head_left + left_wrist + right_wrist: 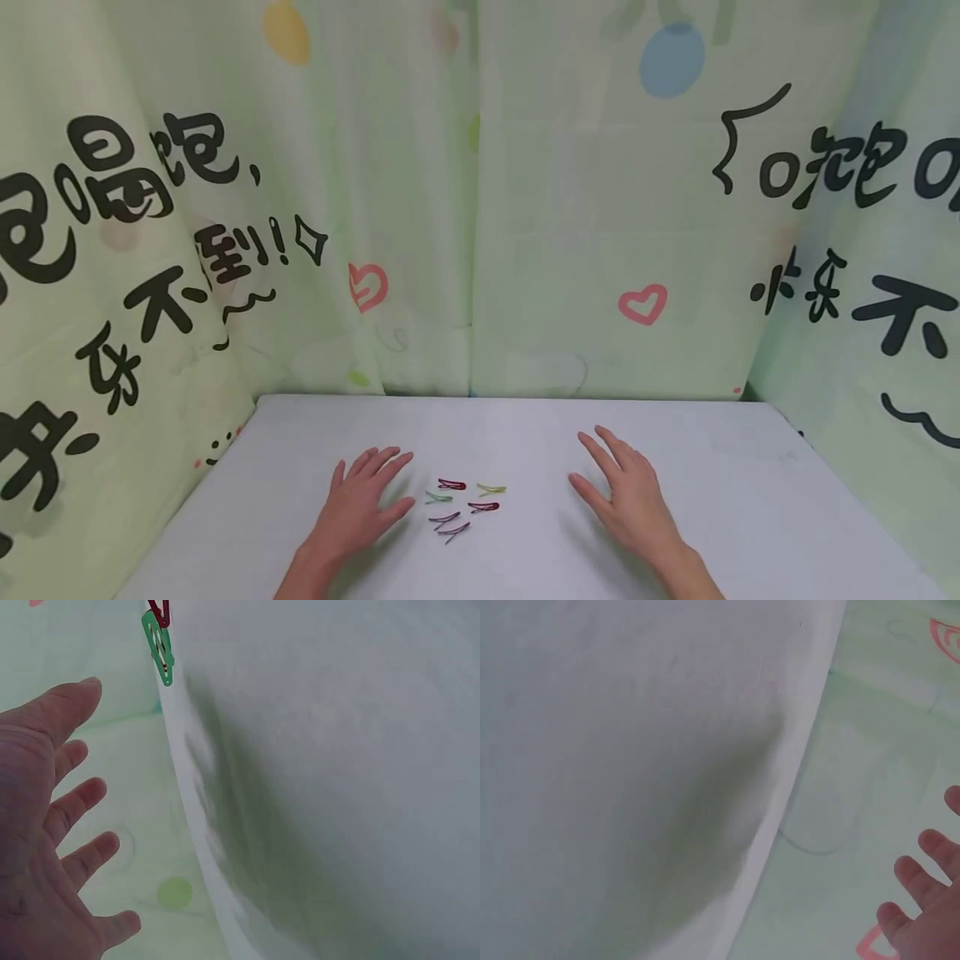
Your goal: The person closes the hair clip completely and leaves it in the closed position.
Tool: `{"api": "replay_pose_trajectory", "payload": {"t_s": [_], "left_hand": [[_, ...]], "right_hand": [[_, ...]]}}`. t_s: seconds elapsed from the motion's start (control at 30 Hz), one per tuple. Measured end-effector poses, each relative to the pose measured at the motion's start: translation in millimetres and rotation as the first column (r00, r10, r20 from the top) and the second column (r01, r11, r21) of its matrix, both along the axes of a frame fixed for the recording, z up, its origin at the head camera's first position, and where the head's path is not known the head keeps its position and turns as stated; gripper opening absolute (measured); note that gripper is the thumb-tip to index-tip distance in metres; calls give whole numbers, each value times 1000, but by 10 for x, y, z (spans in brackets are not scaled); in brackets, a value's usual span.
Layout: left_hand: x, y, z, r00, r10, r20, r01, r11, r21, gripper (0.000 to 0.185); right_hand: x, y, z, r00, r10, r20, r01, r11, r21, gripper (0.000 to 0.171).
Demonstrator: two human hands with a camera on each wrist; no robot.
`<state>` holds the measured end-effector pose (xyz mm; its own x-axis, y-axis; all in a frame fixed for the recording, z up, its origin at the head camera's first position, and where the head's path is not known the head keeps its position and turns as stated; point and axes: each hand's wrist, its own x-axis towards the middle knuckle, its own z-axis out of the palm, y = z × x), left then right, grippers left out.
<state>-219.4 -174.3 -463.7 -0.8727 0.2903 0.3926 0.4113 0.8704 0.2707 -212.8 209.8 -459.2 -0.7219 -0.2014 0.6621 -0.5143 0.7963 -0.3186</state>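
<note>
Matte white covers the table (pixel 750 500), a smooth flat surface with a straight far edge. Six small hair clips lie in a loose cluster near its centre, between the two hands. Each clip is a thin, flat, tapered snap type with a glossy finish.

Clip positions, taken from the cluster centre in the head view:
- red clip (pixel 452 484) at 11 o'clock;
- yellow clip (pixel 491 488) at 1 o'clock;
- green clip (pixel 438 498) at 9 o'clock;
- dark red clip (pixel 483 506) at 3 o'clock;
- two purple clips (pixel 450 523) at 6 o'clock, lying close together, possibly touching; the view is too small to confirm.

The left hand (pixel 362 505) lies palm down at 9 o'clock of the cluster, fingers straight and spread, holding nothing. Its fingertips are just beside the green clip but apart from it. The right hand (pixel 628 492) lies palm down at 3 o'clock, fingers straight and spread, holding nothing, well apart from the clips.

A pale green curtain (pixel 525 208) of soft, folded fabric encloses the table on three sides. It bears black characters, pink hearts and coloured dots.
</note>
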Motion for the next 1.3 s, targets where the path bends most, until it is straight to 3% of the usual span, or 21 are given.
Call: {"api": "replay_pose_trajectory", "payload": {"t_s": [0.27, 0.6, 0.97, 1.3], "left_hand": [[-116, 51, -6, 998, -38, 55, 37, 999, 14, 51], [-303, 74, -25, 983, -71, 167, 67, 997, 33, 40], [-446, 61, -49, 948, -151, 279, 132, 987, 88, 23], [-553, 48, -72, 935, -221, 278, 199, 974, 107, 17]], "right_hand": [[-46, -32, -28, 999, 45, 2, -45, 997, -60, 53], [-54, -90, 21, 972, 82, 220, -41, 982, -185, 50], [-107, -110, 8, 953, 106, 284, -38, 971, -234, 51], [-152, -130, 62, 954, 123, 274, -50, 965, -257, 50]]}}
